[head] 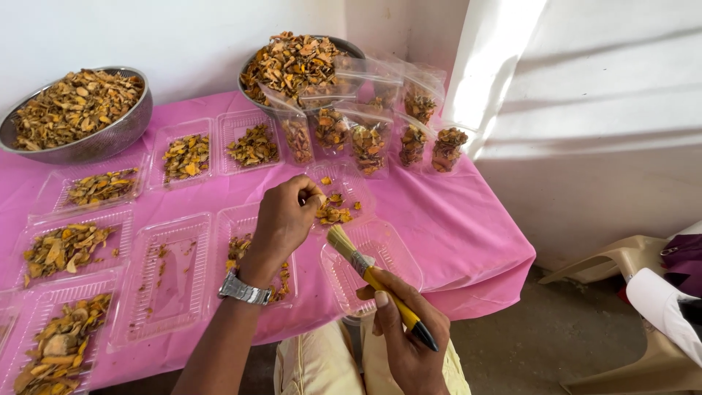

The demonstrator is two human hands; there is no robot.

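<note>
My left hand (284, 219), with a metal watch on the wrist, pinches the edge of a clear plastic tray (352, 184) tilted up and holding a few orange-yellow dried slices (333, 213). My right hand (406, 330) grips a yellow-handled brush (376, 281) with its pale bristles pointing up toward that tray. Below the brush lies an empty clear tray (398, 252) at the table's front right edge.
Pink-covered table (468, 234) with several clear trays of dried slices (66, 245). Two metal bowls heaped with slices stand at the back (77, 110) (296, 62). Several filled clear pouches (369, 143) stand by the wall. A beige plastic chair (636, 263) is at right.
</note>
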